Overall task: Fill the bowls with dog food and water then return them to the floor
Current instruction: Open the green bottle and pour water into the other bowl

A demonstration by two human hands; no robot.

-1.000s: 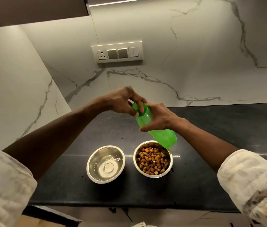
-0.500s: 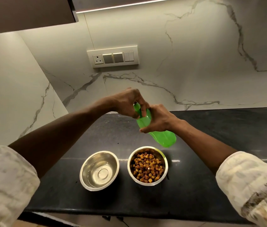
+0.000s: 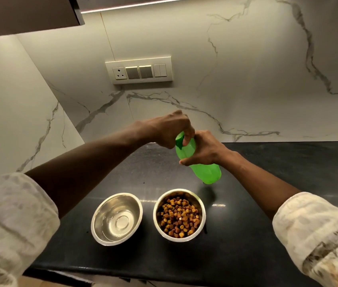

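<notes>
- Steel bowls sit side by side at lower centre of the frame, near the front edge of the black countertop [image 3: 267, 255], close together but apart.
- At frame left, the water bowl [image 3: 117, 219] appears to hold clear liquid. At frame right, the kibble bowl [image 3: 179, 215] is heaped with brown kibble [image 3: 176, 212].
- Both bowls look rigid, smooth and probably slick. I would take each by opposite sides of the rim and carry it level, since water will slosh and loose pellets will roll out if it tips.
- Just behind the kibble bowl, a green plastic bottle [image 3: 203, 172] hangs tilted, its base seemingly off the counter. It is likely light and squeezable.
- The right hand [image 3: 203, 151] wraps around the bottle's upper body, and the left hand [image 3: 170, 129] has its fingers curled round the cap [image 3: 179, 138].
- Farther back, a switch plate [image 3: 139, 70] is set in the marble wall [image 3: 246, 79], with a dark cabinet [image 3: 25, 13] at upper left.
</notes>
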